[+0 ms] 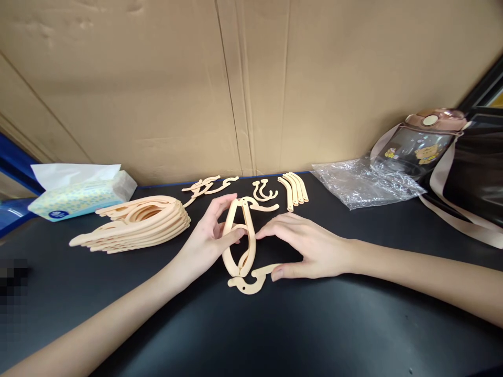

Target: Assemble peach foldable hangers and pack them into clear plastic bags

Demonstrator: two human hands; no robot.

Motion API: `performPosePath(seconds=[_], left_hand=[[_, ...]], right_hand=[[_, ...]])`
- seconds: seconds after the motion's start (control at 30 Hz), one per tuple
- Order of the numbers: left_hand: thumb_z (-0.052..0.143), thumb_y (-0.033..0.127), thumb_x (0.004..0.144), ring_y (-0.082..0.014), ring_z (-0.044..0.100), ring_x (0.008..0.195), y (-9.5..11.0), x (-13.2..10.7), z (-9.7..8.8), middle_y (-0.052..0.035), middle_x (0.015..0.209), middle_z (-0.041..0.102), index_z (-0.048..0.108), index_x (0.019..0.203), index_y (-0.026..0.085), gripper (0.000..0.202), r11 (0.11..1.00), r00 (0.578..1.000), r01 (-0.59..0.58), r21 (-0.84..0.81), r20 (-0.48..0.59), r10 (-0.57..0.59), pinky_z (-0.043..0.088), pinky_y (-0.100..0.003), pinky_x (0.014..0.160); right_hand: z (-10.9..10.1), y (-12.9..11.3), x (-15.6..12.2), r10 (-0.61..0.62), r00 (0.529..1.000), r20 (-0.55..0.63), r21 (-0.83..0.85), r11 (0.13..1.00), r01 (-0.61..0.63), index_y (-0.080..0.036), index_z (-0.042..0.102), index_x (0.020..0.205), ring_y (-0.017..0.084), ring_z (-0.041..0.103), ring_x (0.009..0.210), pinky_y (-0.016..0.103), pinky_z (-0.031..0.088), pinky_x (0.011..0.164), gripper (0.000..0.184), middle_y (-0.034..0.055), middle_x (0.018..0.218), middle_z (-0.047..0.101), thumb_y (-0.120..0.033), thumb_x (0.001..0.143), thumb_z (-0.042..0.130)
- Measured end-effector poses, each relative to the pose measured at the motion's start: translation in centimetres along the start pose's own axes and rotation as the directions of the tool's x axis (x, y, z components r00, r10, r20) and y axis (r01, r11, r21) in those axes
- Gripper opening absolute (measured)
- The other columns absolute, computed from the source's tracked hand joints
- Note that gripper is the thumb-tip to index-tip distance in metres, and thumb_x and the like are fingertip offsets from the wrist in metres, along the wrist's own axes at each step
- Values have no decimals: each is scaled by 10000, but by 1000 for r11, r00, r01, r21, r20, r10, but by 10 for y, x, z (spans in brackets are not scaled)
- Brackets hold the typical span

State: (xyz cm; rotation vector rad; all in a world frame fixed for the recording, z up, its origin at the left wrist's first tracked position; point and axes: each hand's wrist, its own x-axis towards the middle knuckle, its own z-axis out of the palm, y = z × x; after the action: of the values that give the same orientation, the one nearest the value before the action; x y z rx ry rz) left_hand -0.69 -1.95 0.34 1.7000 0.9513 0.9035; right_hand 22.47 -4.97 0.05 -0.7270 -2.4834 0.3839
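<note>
A beige folding clothes hanger (251, 246), its arms folded into a narrow loop, stands tilted in front of me. My left hand (210, 228) grips its left side, thumb across the middle and fingers behind. My right hand (310, 243) is held with thumb and fingers apart; its fingertips are at the hanger's right arm. The right thumb is by the tip of a loose beige hook piece (255, 285) lying below the hanger; whether they touch, I cannot tell. Another curved hook piece (267, 207) shows near the hanger's top end.
Stacked folded hangers (137, 228) lie at left, before a tissue pack (78, 196). Farther back are loose hook pieces (208, 186), more hooks (264, 193) and several curved arm pieces (294, 189). A clear plastic bag (365, 183) and a strapped water bottle (424, 144) stand right; cardboard (165, 89) backs the table.
</note>
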Motion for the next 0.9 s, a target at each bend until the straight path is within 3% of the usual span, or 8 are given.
performPosePath(seconds=[0.13, 0.27, 0.37, 0.53, 0.6, 0.7, 0.8, 0.9], left_hand=[[659, 201, 737, -87, 602, 823, 0, 3, -1, -29, 1434, 385, 414, 1280, 288, 602, 998, 1000, 14, -54, -4, -14, 541, -229, 711], [609, 147, 712, -115, 627, 844, -2, 4, -2, -37, 1330, 490, 436, 1237, 260, 565, 999, 999, 16, -36, 40, -15, 539, -259, 748], [558, 133, 732, -146, 639, 895, -2, 3, -2, -38, 1223, 577, 441, 1206, 242, 500, 1000, 993, 8, 17, 122, -10, 532, -301, 815], [505, 138, 767, -197, 630, 1032, 3, 0, -3, -32, 1129, 660, 440, 1194, 241, 444, 982, 986, -16, 190, 166, -16, 508, -343, 880], [487, 134, 779, -201, 626, 1032, 4, 0, -6, -16, 1129, 664, 507, 1156, 246, 394, 930, 983, -90, 357, 182, 25, 491, -357, 902], [498, 147, 800, -207, 605, 1038, 1, 3, -14, -10, 1112, 651, 587, 1149, 246, 374, 785, 962, -251, 567, 232, 140, 463, -367, 933], [458, 167, 858, -200, 583, 1033, -2, 7, -24, -24, 1094, 626, 613, 1205, 250, 389, 677, 928, -368, 637, 290, 232, 465, -350, 913], [410, 172, 893, -193, 583, 981, -2, 9, -29, -25, 1039, 635, 639, 1206, 268, 399, 619, 919, -394, 679, 313, 240, 478, -335, 856]], right_hand=[[2, -1, 1, -55, 998, 8, -32, 998, 55, -159, 629, 1046, 189, 565, 916, 337, 427, 869, 389, 65, 1005, 664, -436, 790, 725], [4, 1, 1, -93, 996, -7, -111, 990, 91, -186, 674, 1002, 178, 560, 936, 344, 417, 892, 146, 53, 1044, 660, -215, 877, 603], [5, 2, 1, -59, 998, -14, -189, 980, 55, -187, 682, 977, 188, 554, 978, 355, 414, 899, 199, 57, 1079, 651, -110, 889, 520], [4, 2, 1, 1, 999, -34, -225, 974, -9, -173, 659, 945, 189, 542, 1022, 348, 419, 914, 173, 70, 1135, 630, -112, 905, 502], [4, 2, 1, 7, 999, -32, -219, 976, -14, -169, 651, 944, 187, 539, 1039, 343, 415, 929, 170, 72, 1123, 630, -103, 904, 499], [3, 2, 1, 16, 1000, -26, -212, 977, -21, -167, 637, 943, 184, 541, 1030, 340, 409, 939, 177, 68, 1084, 638, -80, 896, 491], [2, 2, 0, 25, 999, -26, -206, 978, -30, -175, 618, 900, 184, 544, 991, 345, 412, 921, 167, 58, 1041, 644, -85, 903, 478], [1, 2, 0, 39, 999, -30, -198, 979, -44, -186, 603, 866, 181, 540, 965, 346, 412, 906, 162, 45, 1016, 644, -103, 915, 473]])
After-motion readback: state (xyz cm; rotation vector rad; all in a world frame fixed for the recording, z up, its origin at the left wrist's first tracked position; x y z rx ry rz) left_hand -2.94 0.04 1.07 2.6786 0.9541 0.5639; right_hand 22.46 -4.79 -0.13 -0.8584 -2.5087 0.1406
